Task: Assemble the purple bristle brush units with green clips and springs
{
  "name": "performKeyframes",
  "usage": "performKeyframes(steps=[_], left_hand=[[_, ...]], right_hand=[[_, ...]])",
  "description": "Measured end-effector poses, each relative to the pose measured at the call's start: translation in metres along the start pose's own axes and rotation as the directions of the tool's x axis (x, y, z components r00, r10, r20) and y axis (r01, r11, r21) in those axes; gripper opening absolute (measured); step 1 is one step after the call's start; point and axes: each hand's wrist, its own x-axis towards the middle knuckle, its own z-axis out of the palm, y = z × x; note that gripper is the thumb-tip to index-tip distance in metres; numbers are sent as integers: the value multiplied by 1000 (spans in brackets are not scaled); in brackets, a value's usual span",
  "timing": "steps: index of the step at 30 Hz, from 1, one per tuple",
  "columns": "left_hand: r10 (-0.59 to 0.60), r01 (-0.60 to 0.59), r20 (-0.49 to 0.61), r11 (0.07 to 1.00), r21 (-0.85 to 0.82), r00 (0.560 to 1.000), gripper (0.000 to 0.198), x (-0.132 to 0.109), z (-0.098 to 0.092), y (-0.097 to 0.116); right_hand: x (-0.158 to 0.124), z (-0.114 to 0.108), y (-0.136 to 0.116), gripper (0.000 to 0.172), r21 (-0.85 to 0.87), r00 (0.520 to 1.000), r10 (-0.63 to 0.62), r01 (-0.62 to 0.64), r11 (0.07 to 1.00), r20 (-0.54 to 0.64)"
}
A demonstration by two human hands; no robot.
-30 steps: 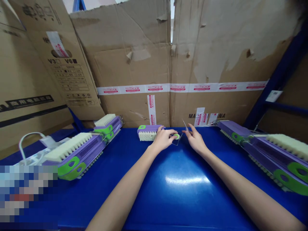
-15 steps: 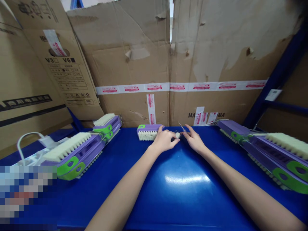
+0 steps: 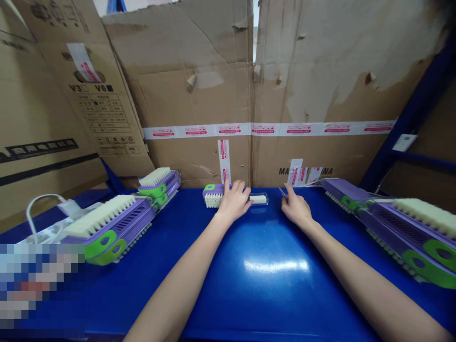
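Observation:
My left hand (image 3: 235, 202) rests on a purple brush with white bristles and a green end (image 3: 213, 195) at the back of the blue table (image 3: 263, 280), fingers curled over it. Just right of that hand lies a clear wrapped piece with a pale bar inside (image 3: 258, 199). My right hand (image 3: 295, 208) is a short way to the right, fingers pinched on a thin clear strip (image 3: 281, 190) that sticks up from them.
Stacks of purple and green brushes lie at the left (image 3: 107, 225) and right (image 3: 399, 223) of the table. A smaller stack (image 3: 158, 183) sits at the back left. Torn cardboard boxes (image 3: 249, 95) wall the back. A white cable (image 3: 41, 204) lies at the far left.
My left hand has moved left from the small clear piece onto the purple brush. The clear piece now lies on the table. My right hand has drawn away to the right.

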Motion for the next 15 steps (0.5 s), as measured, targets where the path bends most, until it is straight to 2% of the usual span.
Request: performKeyframes(steps=[3,7,11,15], left_hand=[[-77,77,-9,997,-1,997,35,-3,0,-16],[-158,159,40,987,-7,987,42,-10,6,-30],[-139,139,26,990,-26,990,40,-15,9,-34],[-85,87,34,995,-57,996,47,-18,9,-34]], right_hand=[[-1,-2,0,57,-87,1000,12,-12,996,-8],[-2,-1,-2,56,-139,1000,-10,10,990,-4],[-3,0,-3,55,-144,1000,-31,30,989,-4],[-3,1,-3,54,-141,1000,-31,30,989,-2]])
